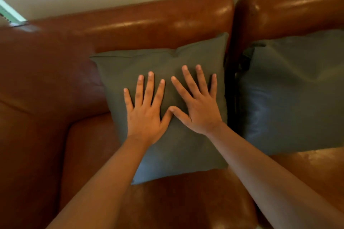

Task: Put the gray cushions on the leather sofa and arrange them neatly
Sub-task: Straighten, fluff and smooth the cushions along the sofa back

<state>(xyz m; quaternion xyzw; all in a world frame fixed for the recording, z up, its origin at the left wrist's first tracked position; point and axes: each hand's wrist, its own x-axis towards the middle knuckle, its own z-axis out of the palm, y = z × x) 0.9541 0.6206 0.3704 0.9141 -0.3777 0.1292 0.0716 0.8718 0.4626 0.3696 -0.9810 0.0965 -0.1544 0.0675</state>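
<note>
Your head camera looks forward and down from close above the leather sofa (186,197), facing its backrest (141,24).

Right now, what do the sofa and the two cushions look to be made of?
Sofa: brown leather or a lookalike, glossy; bright highlights streak the backrest. Left cushion: matte gray woven cloth, probably; no shine, with a stitched flat border along its top. Right cushion: gray too, with a faint bluish sheen; blur leaves its fabric open.
</note>
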